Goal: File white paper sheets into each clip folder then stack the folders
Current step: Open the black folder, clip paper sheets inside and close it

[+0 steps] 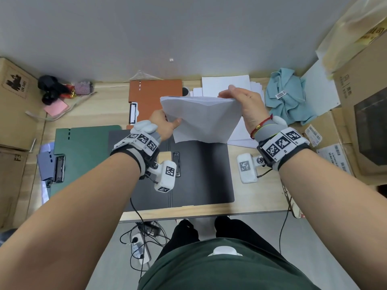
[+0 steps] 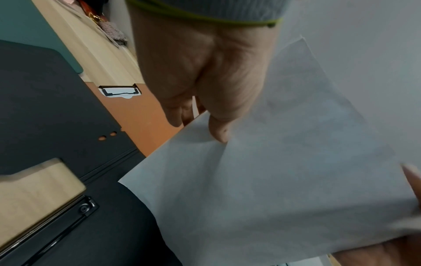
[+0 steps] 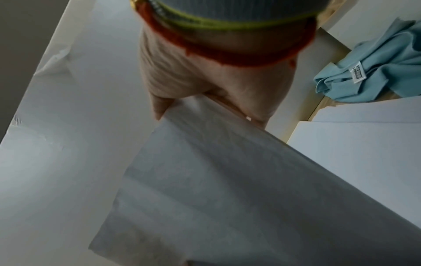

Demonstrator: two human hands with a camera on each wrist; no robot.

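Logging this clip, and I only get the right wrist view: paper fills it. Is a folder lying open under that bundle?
Observer: Yes, a black folder lies open on the desk, under the held white sheets.
Operator: Is the other hand on the bundle too?
Observer: Yes, the left hand pinches its left edge; the right hand grips the right.
Operator: Any other folders?
Observer: An orange folder behind and a green folder to the left.

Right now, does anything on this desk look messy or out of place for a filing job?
Yes. A crumpled blue cloth lies beside the loose paper pile, whose sheets are fanned unevenly. The held sheets sag creased between the left hand and right hand.
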